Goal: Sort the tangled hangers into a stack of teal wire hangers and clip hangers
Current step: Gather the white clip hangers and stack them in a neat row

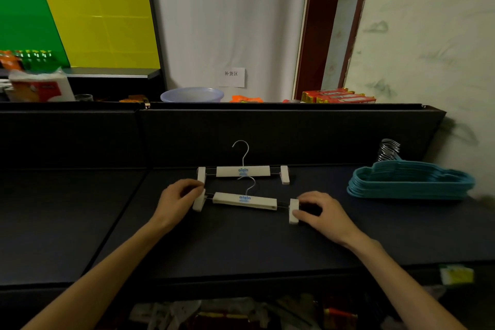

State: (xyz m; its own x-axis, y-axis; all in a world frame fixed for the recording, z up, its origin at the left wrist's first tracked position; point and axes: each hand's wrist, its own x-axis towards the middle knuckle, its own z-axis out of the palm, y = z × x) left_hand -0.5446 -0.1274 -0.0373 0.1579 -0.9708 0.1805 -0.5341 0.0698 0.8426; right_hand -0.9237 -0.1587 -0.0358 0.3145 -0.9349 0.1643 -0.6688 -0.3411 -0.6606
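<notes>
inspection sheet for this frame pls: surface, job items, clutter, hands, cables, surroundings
Surface: dark table, raised back panel behind.
Job items: near clip hanger held at both ends; far clip hanger lies flat behind it, the near one's hook overlapping it; teal hanger stack at right.
Clutter: nothing seen on the table.
Hands: left hand grips the left clip; right hand grips the right clip.
Cables: nothing seen.
Surroundings: basin, paper sign, red packets behind the panel.

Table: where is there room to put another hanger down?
Bare dark table lies left of the left hand, and between the right hand and the teal hanger stack. The middle is crowded by the near clip hanger and the far clip hanger.
</notes>
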